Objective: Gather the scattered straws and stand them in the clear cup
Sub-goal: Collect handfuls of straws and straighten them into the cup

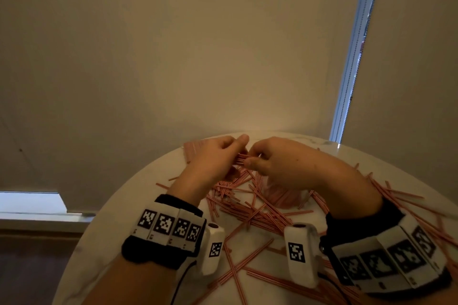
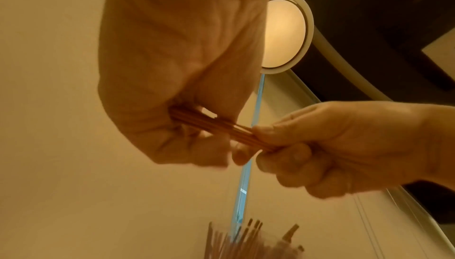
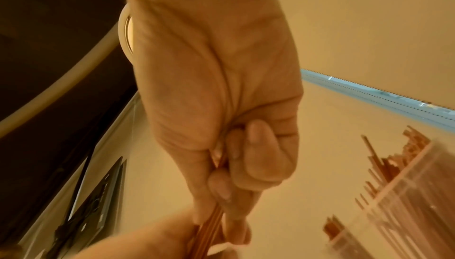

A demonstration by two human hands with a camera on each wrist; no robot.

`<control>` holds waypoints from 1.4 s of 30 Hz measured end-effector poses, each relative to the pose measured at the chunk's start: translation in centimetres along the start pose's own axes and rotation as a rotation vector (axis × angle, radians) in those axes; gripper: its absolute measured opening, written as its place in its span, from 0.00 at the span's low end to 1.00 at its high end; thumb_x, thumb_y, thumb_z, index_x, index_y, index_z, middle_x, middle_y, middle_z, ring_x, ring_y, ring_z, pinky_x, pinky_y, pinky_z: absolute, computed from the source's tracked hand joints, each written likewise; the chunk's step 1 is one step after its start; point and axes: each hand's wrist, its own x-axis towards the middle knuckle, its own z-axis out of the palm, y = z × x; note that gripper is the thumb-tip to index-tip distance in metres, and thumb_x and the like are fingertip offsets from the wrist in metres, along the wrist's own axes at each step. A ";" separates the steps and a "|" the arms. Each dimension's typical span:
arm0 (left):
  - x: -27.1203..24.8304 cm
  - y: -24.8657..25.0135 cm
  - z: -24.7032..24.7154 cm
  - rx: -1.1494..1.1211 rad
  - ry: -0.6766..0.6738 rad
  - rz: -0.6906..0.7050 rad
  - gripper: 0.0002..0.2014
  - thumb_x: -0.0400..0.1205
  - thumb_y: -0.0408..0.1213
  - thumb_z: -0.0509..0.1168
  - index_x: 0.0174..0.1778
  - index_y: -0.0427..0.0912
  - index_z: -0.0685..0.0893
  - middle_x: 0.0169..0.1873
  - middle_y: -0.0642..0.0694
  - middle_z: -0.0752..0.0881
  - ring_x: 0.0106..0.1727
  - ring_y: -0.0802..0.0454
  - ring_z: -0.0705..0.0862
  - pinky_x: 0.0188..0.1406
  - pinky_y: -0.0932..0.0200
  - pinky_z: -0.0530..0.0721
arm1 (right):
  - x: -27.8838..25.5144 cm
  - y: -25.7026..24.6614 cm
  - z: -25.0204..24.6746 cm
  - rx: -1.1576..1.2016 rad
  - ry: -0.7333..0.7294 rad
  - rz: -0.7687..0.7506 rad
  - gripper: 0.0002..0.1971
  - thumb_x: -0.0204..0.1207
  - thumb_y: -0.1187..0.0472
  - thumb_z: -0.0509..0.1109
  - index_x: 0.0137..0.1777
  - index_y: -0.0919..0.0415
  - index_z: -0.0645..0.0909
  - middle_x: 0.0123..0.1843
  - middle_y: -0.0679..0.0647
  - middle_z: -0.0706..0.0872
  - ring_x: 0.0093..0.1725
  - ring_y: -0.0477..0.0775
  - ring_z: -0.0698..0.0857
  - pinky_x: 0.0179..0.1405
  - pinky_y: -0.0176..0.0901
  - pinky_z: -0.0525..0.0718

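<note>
Above the far edge of the round white table, a small bundle of straws is pinched at one end by the curled left hand and at the other by the curled right hand. Thin, straight, red-and-white striped loose straws are seen scattered across the tabletop only from the head view. The clear cup, ribbed plastic and packed with upright straws, is shown clearly by the wrist views alone.
</note>
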 end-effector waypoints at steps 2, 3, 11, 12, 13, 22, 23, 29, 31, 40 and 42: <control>0.0 -0.5 0.4 -0.013 -0.025 0.031 0.29 0.86 0.61 0.64 0.52 0.32 0.88 0.23 0.51 0.79 0.20 0.56 0.72 0.19 0.64 0.71 | 0.0 0.7 -0.7 0.150 0.120 0.008 0.11 0.80 0.42 0.70 0.52 0.48 0.85 0.37 0.46 0.90 0.30 0.37 0.85 0.33 0.35 0.77; 0.1 -0.5 0.5 -0.088 -0.017 0.022 0.31 0.86 0.60 0.64 0.52 0.28 0.86 0.22 0.51 0.75 0.20 0.57 0.68 0.18 0.64 0.67 | -0.1 1.0 -1.0 0.273 0.162 0.000 0.12 0.78 0.43 0.72 0.52 0.49 0.85 0.36 0.47 0.91 0.27 0.37 0.85 0.31 0.36 0.79; -0.1 0.0 2.8 -0.512 0.050 -0.064 0.20 0.91 0.53 0.59 0.42 0.41 0.79 0.26 0.50 0.75 0.23 0.58 0.67 0.21 0.63 0.64 | 0.5 0.6 -0.8 0.779 0.357 -0.022 0.13 0.82 0.48 0.71 0.51 0.58 0.87 0.33 0.48 0.87 0.28 0.46 0.83 0.35 0.45 0.88; -0.1 0.0 3.1 -0.512 0.027 -0.076 0.20 0.91 0.53 0.58 0.43 0.40 0.80 0.27 0.50 0.76 0.24 0.57 0.68 0.23 0.63 0.66 | 0.6 0.7 -0.8 0.682 0.405 -0.003 0.13 0.84 0.48 0.68 0.49 0.56 0.87 0.31 0.47 0.86 0.26 0.44 0.82 0.33 0.44 0.86; -0.2 0.1 3.3 -0.478 0.017 -0.087 0.21 0.92 0.53 0.58 0.45 0.39 0.82 0.30 0.49 0.80 0.27 0.56 0.72 0.26 0.63 0.71 | 0.7 0.9 -0.9 0.581 0.461 0.018 0.13 0.85 0.48 0.66 0.48 0.53 0.87 0.30 0.46 0.86 0.25 0.42 0.81 0.31 0.43 0.84; -0.3 -0.8 3.5 -0.268 -0.029 -0.164 0.19 0.80 0.50 0.76 0.64 0.48 0.84 0.64 0.49 0.86 0.67 0.53 0.83 0.60 0.53 0.82 | 0.7 4.3 -1.5 0.056 0.514 0.238 0.15 0.86 0.47 0.63 0.52 0.57 0.85 0.41 0.53 0.88 0.40 0.53 0.85 0.36 0.45 0.80; -0.3 -1.0 3.6 -0.266 -0.061 -0.172 0.25 0.78 0.50 0.78 0.68 0.49 0.82 0.66 0.49 0.85 0.68 0.53 0.83 0.61 0.53 0.82 | 1.0 4.4 -0.9 0.022 0.424 0.258 0.15 0.86 0.48 0.64 0.54 0.57 0.86 0.42 0.53 0.88 0.42 0.53 0.85 0.38 0.45 0.80; -0.3 -1.9 3.9 -0.177 -0.247 -0.204 0.59 0.68 0.37 0.86 0.90 0.51 0.56 0.76 0.47 0.79 0.70 0.51 0.83 0.60 0.58 0.82 | 2.2 4.0 1.0 -0.092 0.170 0.239 0.12 0.84 0.48 0.67 0.46 0.55 0.84 0.40 0.54 0.88 0.40 0.52 0.85 0.36 0.43 0.78; -0.3 -2.1 4.0 -0.196 -0.286 -0.196 0.58 0.69 0.30 0.84 0.90 0.48 0.54 0.70 0.49 0.86 0.62 0.56 0.88 0.48 0.69 0.86 | 2.1 3.7 1.0 -0.051 0.119 0.177 0.14 0.84 0.47 0.67 0.38 0.51 0.82 0.33 0.49 0.87 0.33 0.46 0.84 0.32 0.41 0.76; -0.1 -2.2 3.7 -0.129 -0.257 -0.201 0.60 0.64 0.39 0.89 0.89 0.52 0.59 0.75 0.49 0.80 0.74 0.50 0.79 0.74 0.47 0.79 | 1.9 3.1 0.8 -0.027 0.245 0.142 0.07 0.78 0.49 0.74 0.45 0.51 0.87 0.39 0.49 0.88 0.39 0.50 0.86 0.35 0.42 0.81; 0.0 -2.3 3.8 -0.140 -0.256 -0.200 0.61 0.65 0.37 0.88 0.89 0.50 0.56 0.74 0.51 0.80 0.72 0.53 0.80 0.70 0.53 0.79 | 1.8 3.1 1.0 -0.029 0.205 0.150 0.06 0.77 0.50 0.76 0.47 0.51 0.87 0.40 0.50 0.88 0.40 0.50 0.87 0.37 0.43 0.83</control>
